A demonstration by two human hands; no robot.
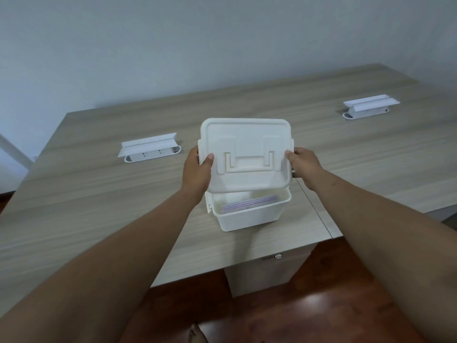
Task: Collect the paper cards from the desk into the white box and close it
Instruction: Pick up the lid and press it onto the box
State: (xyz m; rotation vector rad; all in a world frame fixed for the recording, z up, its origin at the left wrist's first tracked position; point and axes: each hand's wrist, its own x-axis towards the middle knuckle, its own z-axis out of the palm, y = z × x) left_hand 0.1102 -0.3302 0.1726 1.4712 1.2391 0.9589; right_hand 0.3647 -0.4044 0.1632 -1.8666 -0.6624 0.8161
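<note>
Holding lid (244,154) above open box (247,216), both hands (196,172)

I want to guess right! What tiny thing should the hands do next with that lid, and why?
Probably lower the lid straight down onto the white box. The left hand and right hand hold it by its sides, tilted above the open box, and the paper cards already lie inside, with none showing on the desk.

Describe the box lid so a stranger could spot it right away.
Find the wooden desk, then the open white box near its front edge. The lid is the flat white panel both hands hold above it, the only piece with a recessed handle.
</note>
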